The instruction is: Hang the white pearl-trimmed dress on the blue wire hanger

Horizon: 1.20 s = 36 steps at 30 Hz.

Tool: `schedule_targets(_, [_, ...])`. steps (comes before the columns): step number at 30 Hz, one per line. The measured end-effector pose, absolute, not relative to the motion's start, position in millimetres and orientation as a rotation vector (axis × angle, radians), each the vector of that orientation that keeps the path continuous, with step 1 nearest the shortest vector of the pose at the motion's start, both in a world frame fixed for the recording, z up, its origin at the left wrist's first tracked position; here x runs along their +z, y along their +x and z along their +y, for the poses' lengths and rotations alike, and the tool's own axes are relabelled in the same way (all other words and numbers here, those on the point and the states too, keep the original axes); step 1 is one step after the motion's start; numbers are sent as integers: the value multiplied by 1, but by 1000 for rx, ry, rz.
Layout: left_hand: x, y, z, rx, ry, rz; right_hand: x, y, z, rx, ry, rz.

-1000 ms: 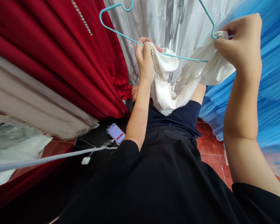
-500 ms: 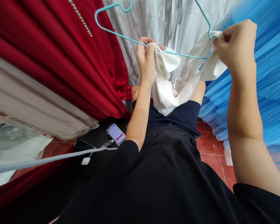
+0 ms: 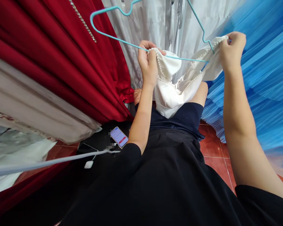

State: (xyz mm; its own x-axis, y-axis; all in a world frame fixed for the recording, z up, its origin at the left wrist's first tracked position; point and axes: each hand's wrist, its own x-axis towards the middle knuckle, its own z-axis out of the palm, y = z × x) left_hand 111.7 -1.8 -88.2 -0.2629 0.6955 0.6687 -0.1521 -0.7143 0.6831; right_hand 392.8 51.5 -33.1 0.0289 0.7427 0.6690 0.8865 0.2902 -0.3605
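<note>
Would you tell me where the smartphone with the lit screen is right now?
In the head view, the smartphone with the lit screen lies left of centre on a black surface, just beside the person's left elbow.

Black short-sleeved top [image 3: 165,175], dark navy shorts [image 3: 188,114]
</note>
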Motion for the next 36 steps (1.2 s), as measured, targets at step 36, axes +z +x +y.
schedule_targets(36, [-125,90,27,1988,1595,730,-63,298,-16,-219,-1265,-1941])
